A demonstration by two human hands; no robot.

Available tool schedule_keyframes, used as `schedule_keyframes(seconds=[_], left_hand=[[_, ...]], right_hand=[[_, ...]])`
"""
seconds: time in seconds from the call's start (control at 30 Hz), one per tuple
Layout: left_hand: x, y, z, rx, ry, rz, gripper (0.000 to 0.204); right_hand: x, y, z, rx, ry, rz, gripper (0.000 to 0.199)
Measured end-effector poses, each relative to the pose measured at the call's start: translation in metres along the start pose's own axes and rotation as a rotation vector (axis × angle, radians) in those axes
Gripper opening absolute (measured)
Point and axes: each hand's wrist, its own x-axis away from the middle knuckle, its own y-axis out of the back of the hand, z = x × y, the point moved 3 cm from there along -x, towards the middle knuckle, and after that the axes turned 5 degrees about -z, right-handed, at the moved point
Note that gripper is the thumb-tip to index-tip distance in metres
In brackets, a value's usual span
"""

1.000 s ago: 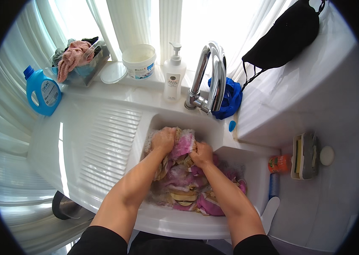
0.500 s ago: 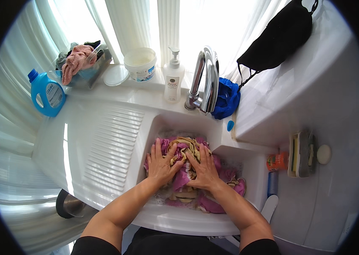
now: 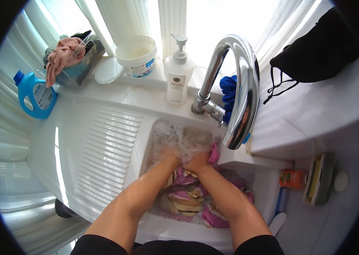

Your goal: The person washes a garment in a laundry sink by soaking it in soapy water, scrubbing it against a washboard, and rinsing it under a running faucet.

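Both my hands are pushed into soapy water at the far end of a white sink basin (image 3: 156, 221). My left hand (image 3: 168, 158) and my right hand (image 3: 197, 162) sit close together, half hidden by foam, pressing on a pink, purple and cream patterned cloth (image 3: 188, 199) that fills the basin. Their fingers are buried in suds and cloth, so their grip is hidden. A chrome tap (image 3: 239, 85) arches over the basin just right of my hands.
A ribbed white drainboard (image 3: 103, 157) lies left of the basin. Behind it stand a blue detergent bottle (image 3: 35, 95), a container with a pink rag (image 3: 62, 57), a white tub (image 3: 137, 55) and a pump bottle (image 3: 178, 76). A black bag (image 3: 319, 51) and a sponge holder (image 3: 317, 178) sit right.
My hands have slid forward from the middle of the cloth to the far end of the basin, under foam. The view has moved closer to the sink.
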Motion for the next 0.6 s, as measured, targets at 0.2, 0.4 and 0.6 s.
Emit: schedule_keyframes(seconds=[0.2,0.4,0.6], left_hand=[[-0.016,0.038,0.012,0.424,0.132,-0.346,0.036],[0.091,0.07,0.013,1.425,0.003,-0.435,0.034],[0.19,0.124,-0.01,1.88,-0.223,-0.238,0.04]], right_hand=[[-0.027,-0.007,-0.025,-0.334,-0.353,-0.156,0.034],[0.034,0.092,0.006,-1.229,-0.62,-0.294,0.026],[0.061,0.185,0.069,-1.904,-0.594,0.018,0.031]])
